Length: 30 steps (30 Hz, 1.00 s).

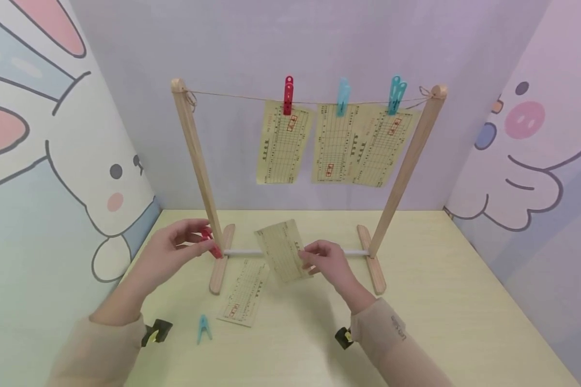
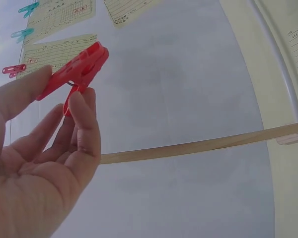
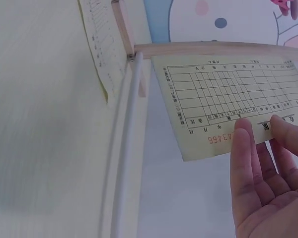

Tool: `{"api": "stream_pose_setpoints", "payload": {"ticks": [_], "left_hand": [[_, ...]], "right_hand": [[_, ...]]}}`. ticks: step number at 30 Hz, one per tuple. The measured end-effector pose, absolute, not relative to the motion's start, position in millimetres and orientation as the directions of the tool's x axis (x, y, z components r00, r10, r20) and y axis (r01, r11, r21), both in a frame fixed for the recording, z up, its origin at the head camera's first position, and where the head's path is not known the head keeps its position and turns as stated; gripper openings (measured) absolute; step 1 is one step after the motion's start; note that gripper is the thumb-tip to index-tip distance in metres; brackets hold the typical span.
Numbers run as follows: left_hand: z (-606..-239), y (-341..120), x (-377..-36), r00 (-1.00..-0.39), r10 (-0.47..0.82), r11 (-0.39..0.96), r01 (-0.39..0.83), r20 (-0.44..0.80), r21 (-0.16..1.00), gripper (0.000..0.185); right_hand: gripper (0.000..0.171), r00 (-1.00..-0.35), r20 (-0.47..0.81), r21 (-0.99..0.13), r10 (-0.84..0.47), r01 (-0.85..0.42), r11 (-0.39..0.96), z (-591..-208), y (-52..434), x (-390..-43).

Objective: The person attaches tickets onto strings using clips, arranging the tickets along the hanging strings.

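My left hand [image 1: 171, 248] pinches a red clothespin [image 1: 212, 244] beside the left post of the wooden stand. In the left wrist view that red clothespin [image 2: 79, 72] sits between thumb and fingertips. My right hand [image 1: 330, 263] holds a printed receipt slip [image 1: 283, 251] by its right edge, tilted above the table. The right wrist view shows the slip's ruled grid [image 3: 228, 94] and red serial number, with thumb and fingers pinching its edge. Another receipt slip [image 1: 243, 293] lies on the table, and a light blue clothespin [image 1: 203, 328] stands near it.
A string [image 1: 232, 95] runs between the left post [image 1: 196, 156] and right post [image 1: 409, 166]. Slips hang from it under a red clothespin [image 1: 288, 95], a light blue one [image 1: 343, 98] and a teal one [image 1: 396, 95]. A white bar [image 1: 244, 252] joins the stand's feet.
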State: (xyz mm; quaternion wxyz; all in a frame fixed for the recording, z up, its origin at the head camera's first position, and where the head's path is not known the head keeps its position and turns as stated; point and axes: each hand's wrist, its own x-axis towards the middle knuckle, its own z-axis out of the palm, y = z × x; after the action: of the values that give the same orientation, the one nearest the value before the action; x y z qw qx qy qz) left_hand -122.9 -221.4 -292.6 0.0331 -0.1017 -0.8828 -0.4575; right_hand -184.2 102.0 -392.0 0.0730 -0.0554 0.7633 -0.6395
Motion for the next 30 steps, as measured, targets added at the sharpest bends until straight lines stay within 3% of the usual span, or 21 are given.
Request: {"api": "stream_pose_setpoints", "payload": {"ticks": [22,30], "left_hand": [[-230,-209,-137,-0.955,0.051,0.644,0.256,0.293,0.721,0.047],[-206,-202,-146,-0.938,0.046,0.579,0.306,0.344,0.756,0.045]], "right_hand": [[0.017,-0.953,-0.006,-0.998,-0.304,-0.012,0.056,-320,92,-200],[0.011,-0.95,0.023,-1.0,-0.311,-0.022,-0.007,-293,86,-204]]}}
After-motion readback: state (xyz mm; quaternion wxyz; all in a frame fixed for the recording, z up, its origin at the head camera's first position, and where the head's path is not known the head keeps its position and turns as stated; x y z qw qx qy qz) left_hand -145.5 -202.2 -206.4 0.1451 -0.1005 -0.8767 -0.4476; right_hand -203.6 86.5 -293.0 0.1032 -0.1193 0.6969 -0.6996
